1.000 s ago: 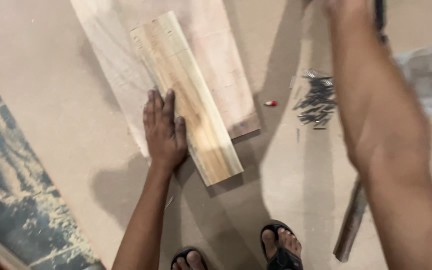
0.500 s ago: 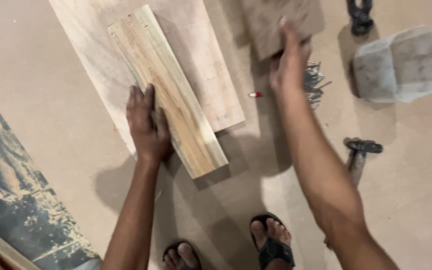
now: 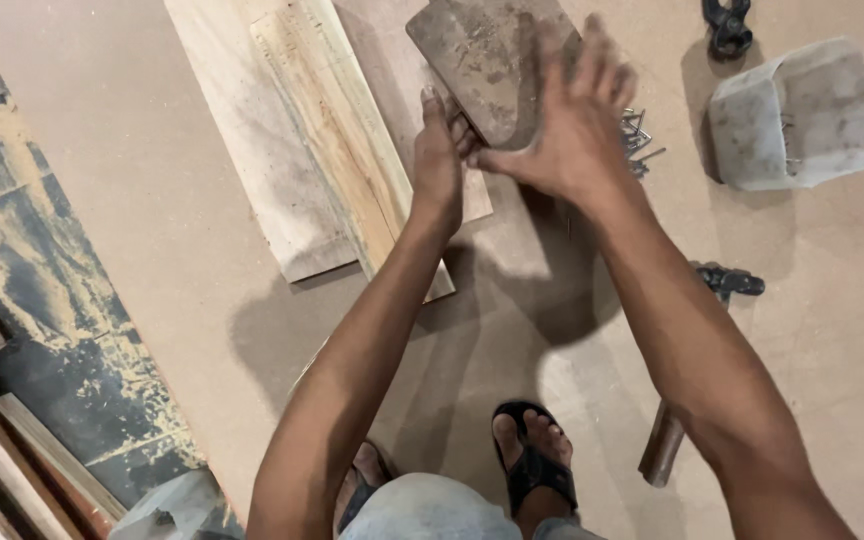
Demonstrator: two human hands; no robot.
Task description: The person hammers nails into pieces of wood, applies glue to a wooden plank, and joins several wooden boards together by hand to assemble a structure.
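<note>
Dusty brown board, a flat, roughly rectangular piece with a grey, scuffed face and pale scratches, sits tilted between the two hands, up off the floor at its near edge. Left hand closes its grip on that near edge, thumb on top and fingers curled under, so the board is held there. Right hand lies spread over the board's right side with its fingers wide and flat; it is motion-blurred, and I cannot tell whether it clasps the board or only presses against it.

Just left of the left hand lies a long pale plank with yellowish grain, resting on a wider thin sheet of light wood. Just right of the right hand a small heap of nails shows on the floor. Farther right stands a grey, worn plastic container, and beyond it, at the top edge, a dark metal tool. Below the right forearm a hammer lies with its dark head away from the person and its handle pointing back toward the feet.

Underneath everything is a tan fibreboard floor. Both feet wear dark sandals. Far left, a dark, paint-worn panel runs along the floor.
</note>
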